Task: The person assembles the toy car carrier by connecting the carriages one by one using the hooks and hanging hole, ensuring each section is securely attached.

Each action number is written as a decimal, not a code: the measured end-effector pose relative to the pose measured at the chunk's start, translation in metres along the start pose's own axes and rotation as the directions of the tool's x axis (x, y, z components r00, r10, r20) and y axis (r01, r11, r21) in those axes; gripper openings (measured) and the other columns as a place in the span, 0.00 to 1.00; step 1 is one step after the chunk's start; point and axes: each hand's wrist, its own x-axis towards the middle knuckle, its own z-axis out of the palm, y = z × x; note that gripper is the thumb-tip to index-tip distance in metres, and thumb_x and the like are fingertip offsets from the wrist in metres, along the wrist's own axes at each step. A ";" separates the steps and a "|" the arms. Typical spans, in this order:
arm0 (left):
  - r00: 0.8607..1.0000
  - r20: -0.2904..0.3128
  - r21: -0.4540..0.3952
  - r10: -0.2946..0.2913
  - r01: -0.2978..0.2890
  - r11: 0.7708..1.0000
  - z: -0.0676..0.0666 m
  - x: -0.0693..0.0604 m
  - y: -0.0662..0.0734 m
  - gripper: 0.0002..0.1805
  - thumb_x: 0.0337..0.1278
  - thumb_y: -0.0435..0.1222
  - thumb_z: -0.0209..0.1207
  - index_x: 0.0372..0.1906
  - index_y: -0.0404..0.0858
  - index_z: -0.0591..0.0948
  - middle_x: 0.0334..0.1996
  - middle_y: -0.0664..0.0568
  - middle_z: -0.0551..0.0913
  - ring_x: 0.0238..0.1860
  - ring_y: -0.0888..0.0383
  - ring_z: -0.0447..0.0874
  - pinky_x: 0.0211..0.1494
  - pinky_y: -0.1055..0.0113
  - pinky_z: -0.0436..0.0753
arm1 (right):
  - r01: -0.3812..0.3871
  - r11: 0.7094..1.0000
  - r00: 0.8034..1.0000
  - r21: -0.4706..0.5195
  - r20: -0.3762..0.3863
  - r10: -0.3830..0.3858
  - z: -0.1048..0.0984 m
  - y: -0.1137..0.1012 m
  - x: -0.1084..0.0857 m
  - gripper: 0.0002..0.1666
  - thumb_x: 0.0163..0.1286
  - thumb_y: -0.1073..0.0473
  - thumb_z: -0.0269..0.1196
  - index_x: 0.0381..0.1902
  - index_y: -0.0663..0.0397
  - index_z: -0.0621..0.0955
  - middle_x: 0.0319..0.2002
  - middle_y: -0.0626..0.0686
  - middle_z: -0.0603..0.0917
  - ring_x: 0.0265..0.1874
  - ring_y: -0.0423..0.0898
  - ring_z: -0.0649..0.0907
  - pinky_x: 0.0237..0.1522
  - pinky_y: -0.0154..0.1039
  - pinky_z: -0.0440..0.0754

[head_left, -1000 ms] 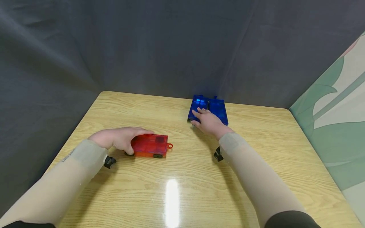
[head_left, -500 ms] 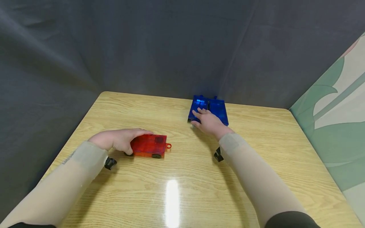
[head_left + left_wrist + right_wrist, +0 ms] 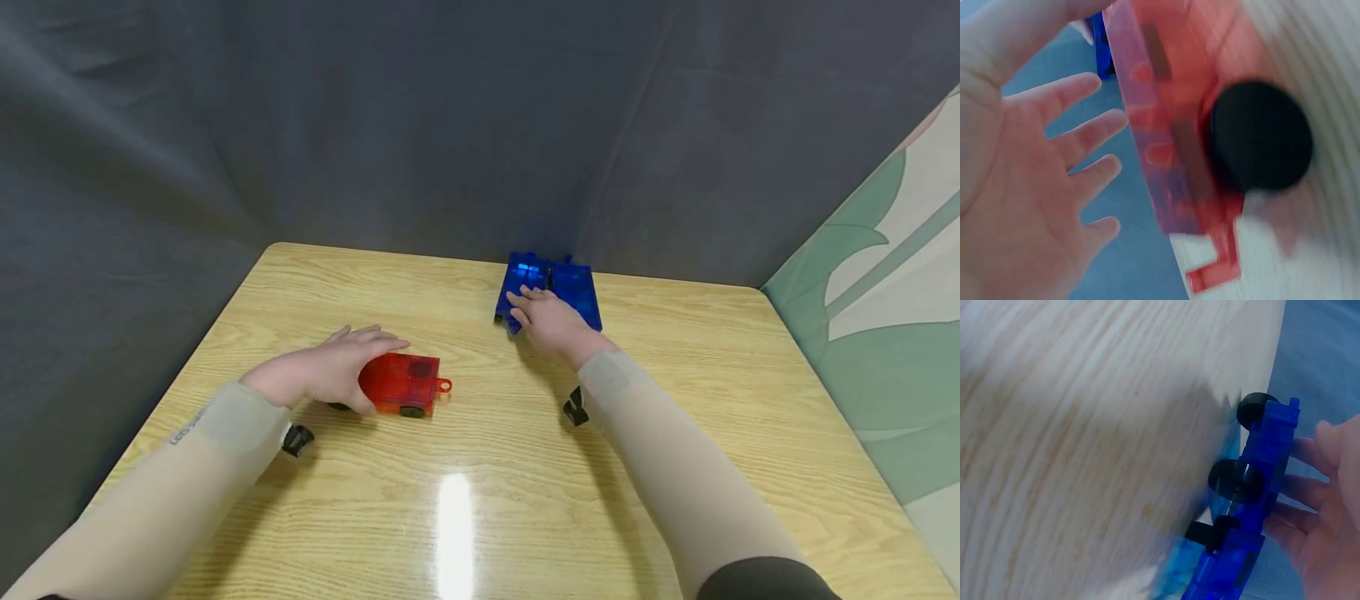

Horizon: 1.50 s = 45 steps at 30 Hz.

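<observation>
A translucent red wheeled toy car (image 3: 408,379) stands on the table left of centre, a ring hitch at its right end. Over its rear my left hand (image 3: 330,367) is spread, thumb on the near side and fingers on the far side. In the left wrist view the fingers are loosely extended behind the car's body; whether the thumb touches it I cannot tell. Two translucent blue toy cars, a left one (image 3: 523,271) and a right one (image 3: 576,292), stand side by side at the back. My right hand (image 3: 553,323) lies over their near part, fingers extended; in its wrist view, fingertips meet the blue body (image 3: 1266,450).
The wooden table (image 3: 465,450) ends just behind the blue cars, where a dark grey cloth (image 3: 450,125) hangs. A patterned panel (image 3: 892,317) borders the right side. Small black cameras sit on both wrists.
The left hand has loosened from the red car, its fingers spreading and shifting slightly right and up. Earlier, the red car slid slightly left. The right hand has barely moved.
</observation>
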 end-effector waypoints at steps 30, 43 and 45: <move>0.995 -0.101 -0.017 -0.019 0.018 1.000 0.019 0.003 0.007 0.45 0.48 0.40 0.74 0.73 0.44 0.68 0.68 0.45 0.69 0.69 0.46 0.64 0.72 0.39 0.37 | 0.167 0.969 0.985 -0.183 -0.018 -0.173 -0.007 -0.004 -0.015 0.54 0.64 0.78 0.59 0.79 0.35 0.55 0.77 0.58 0.51 0.74 0.62 0.52 0.71 0.59 0.52; 0.994 -0.109 -0.023 -0.020 0.017 1.000 0.021 0.004 0.006 0.45 0.48 0.40 0.74 0.73 0.44 0.68 0.68 0.45 0.69 0.69 0.47 0.65 0.72 0.39 0.36 | 0.259 0.881 0.965 -0.397 0.070 -0.252 -0.007 -0.004 0.003 0.44 0.69 0.75 0.59 0.77 0.44 0.60 0.77 0.55 0.54 0.76 0.54 0.48 0.72 0.58 0.47; 0.994 -0.109 -0.023 -0.016 0.014 1.000 0.021 0.005 0.005 0.45 0.48 0.40 0.74 0.73 0.44 0.68 0.68 0.46 0.70 0.69 0.47 0.65 0.72 0.39 0.36 | 0.276 0.878 0.961 -0.391 0.080 -0.266 -0.009 -0.004 0.003 0.45 0.67 0.75 0.61 0.77 0.49 0.60 0.77 0.55 0.55 0.76 0.54 0.48 0.73 0.57 0.46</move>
